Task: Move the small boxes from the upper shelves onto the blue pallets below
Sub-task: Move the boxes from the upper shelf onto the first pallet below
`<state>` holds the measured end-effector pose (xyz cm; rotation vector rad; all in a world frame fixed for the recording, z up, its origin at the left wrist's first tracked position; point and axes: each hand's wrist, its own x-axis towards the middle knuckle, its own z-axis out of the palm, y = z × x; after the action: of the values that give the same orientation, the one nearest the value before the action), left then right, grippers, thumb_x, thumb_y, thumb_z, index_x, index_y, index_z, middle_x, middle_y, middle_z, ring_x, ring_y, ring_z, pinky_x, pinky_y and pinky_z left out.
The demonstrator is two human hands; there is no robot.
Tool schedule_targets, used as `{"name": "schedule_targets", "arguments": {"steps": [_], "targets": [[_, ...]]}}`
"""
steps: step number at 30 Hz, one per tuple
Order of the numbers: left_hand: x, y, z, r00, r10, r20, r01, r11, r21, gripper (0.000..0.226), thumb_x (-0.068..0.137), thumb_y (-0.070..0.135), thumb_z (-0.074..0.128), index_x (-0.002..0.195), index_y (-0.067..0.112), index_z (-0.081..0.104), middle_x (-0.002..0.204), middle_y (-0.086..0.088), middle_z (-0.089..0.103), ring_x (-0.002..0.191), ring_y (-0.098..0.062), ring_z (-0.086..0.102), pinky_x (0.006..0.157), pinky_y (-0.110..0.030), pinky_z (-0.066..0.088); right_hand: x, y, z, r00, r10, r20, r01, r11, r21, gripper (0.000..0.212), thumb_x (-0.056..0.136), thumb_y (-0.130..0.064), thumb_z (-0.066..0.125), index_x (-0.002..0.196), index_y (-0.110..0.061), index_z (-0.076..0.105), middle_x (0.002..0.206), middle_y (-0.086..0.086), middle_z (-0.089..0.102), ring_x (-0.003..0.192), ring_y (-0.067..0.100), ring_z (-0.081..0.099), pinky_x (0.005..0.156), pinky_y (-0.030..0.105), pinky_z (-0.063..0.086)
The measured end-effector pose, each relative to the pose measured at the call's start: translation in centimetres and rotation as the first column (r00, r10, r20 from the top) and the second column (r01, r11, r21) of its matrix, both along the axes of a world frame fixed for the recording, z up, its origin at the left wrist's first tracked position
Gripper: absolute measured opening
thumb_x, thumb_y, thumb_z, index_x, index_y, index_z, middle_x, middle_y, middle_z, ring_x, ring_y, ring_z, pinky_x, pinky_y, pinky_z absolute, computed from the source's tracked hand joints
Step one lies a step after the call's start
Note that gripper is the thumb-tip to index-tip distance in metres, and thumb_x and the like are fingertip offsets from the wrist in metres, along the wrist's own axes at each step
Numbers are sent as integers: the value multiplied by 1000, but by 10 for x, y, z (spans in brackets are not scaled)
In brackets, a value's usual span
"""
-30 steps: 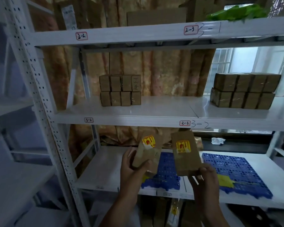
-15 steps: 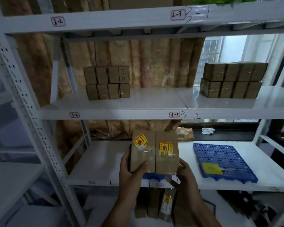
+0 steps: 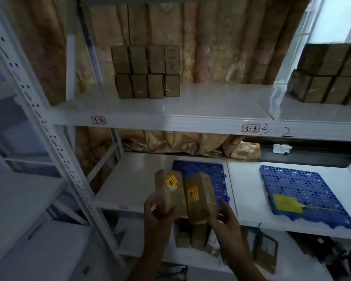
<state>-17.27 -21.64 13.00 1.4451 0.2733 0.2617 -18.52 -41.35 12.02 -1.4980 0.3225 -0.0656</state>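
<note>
White metal shelving fills the whole view, with a crinkly gold-brown curtain (image 3: pixel 221 47) hanging behind it.

Closest in, both hands are busy. The left hand (image 3: pixel 157 211) is curled around the bottom of the left box (image 3: pixel 169 191), and the right hand (image 3: pixel 221 216) grasps the bottom of the right box (image 3: pixel 199 197), fingers wrapped along its side. So neither grip is released; each one has a small box in it. Both boxes stand tilted, almost touching, with red-and-yellow stickers facing up, hovering over the front edge of the near blue pallet (image 3: pixel 213 175) on the lower shelf (image 3: pixel 130 183).

My guess on handling: plain cardboard, stiff enough, and light, since one hand carries each by its low end. Taped faces could be a bit slick, so holding across the narrow sides near the base seems right. Next I'd just set them flat on the pallet.

A bit further right sits the second blue pallet (image 3: pixel 304 191) with a yellow label, nothing stacked on it yet.

Up on the upper shelf (image 3: pixel 190 116), marked 3-2 and 3-3, there's the left stack of boxes (image 3: pixel 146 72), two rows high, and the right stack of boxes (image 3: pixel 328 74) partly cut off by the frame edge. Plenty left to move, by the look of it.
</note>
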Motion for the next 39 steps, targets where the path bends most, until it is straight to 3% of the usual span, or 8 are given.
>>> {"name": "schedule_targets", "arguments": {"steps": [3,8,13,19,23,27,35,39], "targets": [[31,4,-16,999,-49,-15,50,992,114,83,77,10,88,146,32,47,146,0,54,129,-20,58,100,-41,57,35,17,-8,1000,18,23,-15,989,-149,63,82,-28,86,139,-30,60,125,-2,69,107,12,67,82,31,59],[102,8,-32,995,-91,-40,99,928,360,89,75,44,88,151,38,41,148,14,53,128,-7,56,83,0,46,104,47,-20,997,-75,34,80,983,-166,48,81,-26,88,115,-41,57,114,-8,71,98,10,71,75,26,58],[190,3,-41,990,-124,-69,140,928,345,77,78,70,72,144,35,52,137,10,64,122,-12,63,101,-36,55,183,76,-37,987,-148,64,159,963,-217,52,83,-25,86,123,-39,55,119,-5,67,99,7,69,77,30,61],[286,9,-57,925,-320,-204,378,813,443,79,88,28,75,156,37,35,147,15,48,131,-14,53,91,-23,50,277,74,-50,989,-140,-38,127,965,-228,52,82,-28,83,130,-24,61,116,5,72,97,18,74,74,41,66],[316,11,-77,892,-320,-319,434,804,407,81,88,25,76,158,19,36,155,-10,47,137,-33,51,105,-45,50,310,73,-65,984,-145,-105,113,958,-264,36,96,-14,72,129,-7,59,109,11,67,98,29,68,81,51,61],[321,13,-85,874,-304,-379,444,818,367,79,94,25,69,161,18,28,160,-10,41,140,-32,48,108,-51,48,317,72,-74,975,-147,-169,93,953,-289,12,100,-9,60,108,0,60,84,14,60,70,24,56,60,38,45],[319,13,-78,863,-338,-376,475,797,374,82,96,15,63,164,19,18,167,-9,27,150,-31,35,113,-51,43,315,68,-66,978,-96,-186,27,940,-340,51,103,-20,64,150,-10,50,143,14,60,120,33,63,93,45,55],[311,18,-70,871,-328,-365,466,787,404,79,100,16,61,164,16,15,170,-8,17,155,-27,23,122,-40,30,303,59,-55,975,-48,-215,-47,907,-419,52,108,-32,53,155,-15,44,145,14,60,119,36,65,85,39,52]]}}
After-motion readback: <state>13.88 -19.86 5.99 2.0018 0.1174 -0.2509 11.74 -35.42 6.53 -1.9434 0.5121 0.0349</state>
